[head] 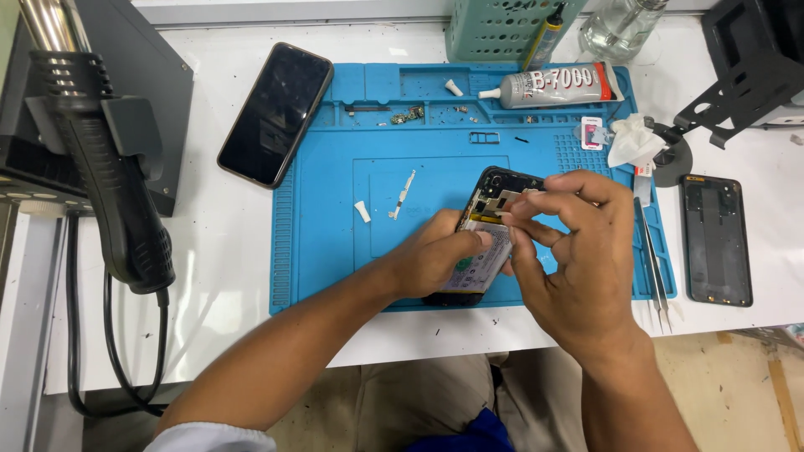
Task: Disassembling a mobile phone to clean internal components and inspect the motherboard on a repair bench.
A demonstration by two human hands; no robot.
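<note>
Opened black smartphone with its back off (490,222) lies tilted on the blue silicone repair mat (335,234), near the mat's front edge, right of centre. Left hand (440,255) clamps the phone's lower body, fingers closed around it and thumb over the grey battery (484,259), probably to stop it sliding. Right hand (569,243) comes in from the mat's right side, fingertips pinched together on a small light part at the phone's upper edge (too small to tell what).

Loose bits sit at the mat's back trays: small green circuit board (408,115), white plastic scraps, all clear of the hands. White glue tube with red print (553,85) lies along the mat's back right corner. Steel tweezers (651,255) hug the mat's right edge, just beside the right wrist. Open room is the mat's left half. Off the mat: intact black phone, screen up (276,113), to the left; black back cover (716,238) to the right; black hot-air handle (109,176) far left.
</note>
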